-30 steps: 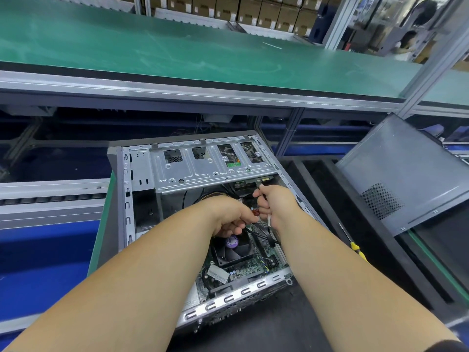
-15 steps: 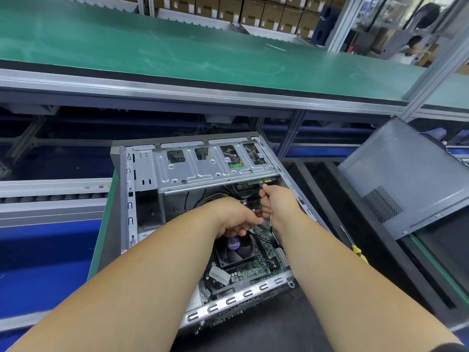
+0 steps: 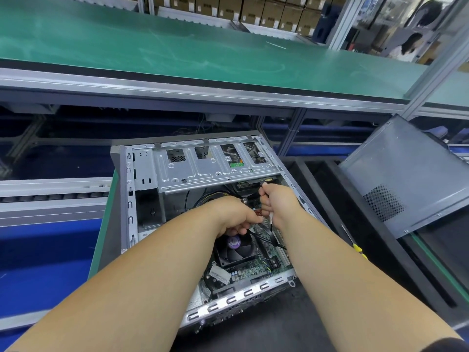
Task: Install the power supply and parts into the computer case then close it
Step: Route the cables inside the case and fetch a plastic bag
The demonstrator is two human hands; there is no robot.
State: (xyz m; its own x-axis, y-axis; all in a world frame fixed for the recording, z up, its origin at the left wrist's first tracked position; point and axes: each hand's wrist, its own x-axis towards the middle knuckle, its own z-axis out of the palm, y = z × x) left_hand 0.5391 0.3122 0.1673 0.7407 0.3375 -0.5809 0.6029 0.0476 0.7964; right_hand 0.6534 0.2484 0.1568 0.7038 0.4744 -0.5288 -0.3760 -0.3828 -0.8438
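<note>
The computer case (image 3: 142, 199) lies open on its side at the centre of the view, its silver drive cage (image 3: 208, 168) at twelve o'clock and the motherboard (image 3: 256, 268) with its black CPU fan (image 3: 236, 247) toward six. Both forearms reach in from the bottom edge and meet over the middle of the case, just below the cage.

The left hand (image 3: 234, 214) is curled, fingers closed around a black cable (image 3: 269, 236) that runs off toward five o'clock across the board; the fan sits directly at six o'clock from this hand, just beneath it. The right hand (image 3: 278, 201) is at three o'clock from the left, nearly touching it, its fingers curled and pinching a thin white strip (image 3: 271, 216), perhaps a cable tie, whose ends show above and below the fist. Between the two hands a small red connector (image 3: 258, 212) shows, too hidden to tell which hand has it.

At three o'clock of the case, well apart, the grey side panel (image 3: 406, 174) leans tilted. A yellow-handled screwdriver (image 3: 354, 242) lies on the black mat (image 3: 368, 250) between case and panel. A green conveyor belt (image 3: 177, 47) spans the far side at twelve o'clock.
</note>
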